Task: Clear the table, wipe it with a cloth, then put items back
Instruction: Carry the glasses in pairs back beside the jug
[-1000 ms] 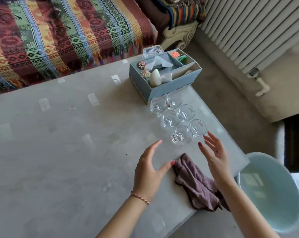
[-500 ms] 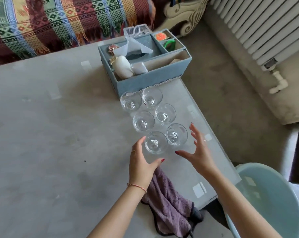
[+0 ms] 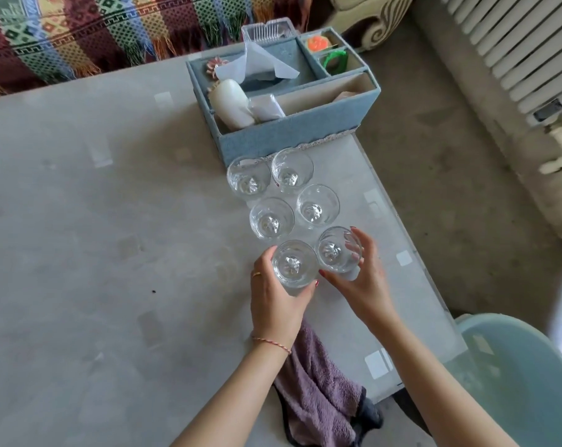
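Note:
Several clear drinking glasses stand in two rows on the grey table [image 3: 79, 253], in front of a blue organiser box [image 3: 292, 137]. My left hand [image 3: 276, 301] grips the nearest left glass [image 3: 294, 264]. My right hand [image 3: 360, 279] grips the nearest right glass [image 3: 336, 250], fingers curled round its far side. A purple cloth [image 3: 315, 388] lies crumpled at the table's near edge, partly under my left forearm.
The box holds tissues [image 3: 257, 64], a white bottle [image 3: 229, 103] and small items. A pale blue basin [image 3: 528, 375] sits off the table's right corner. A patterned blanket [image 3: 79, 30] covers the sofa behind. A radiator [image 3: 515, 43] runs along the right.
Both hands moved forward from above the cloth to the nearest pair of glasses and closed round them. The camera tilted closer over the table.

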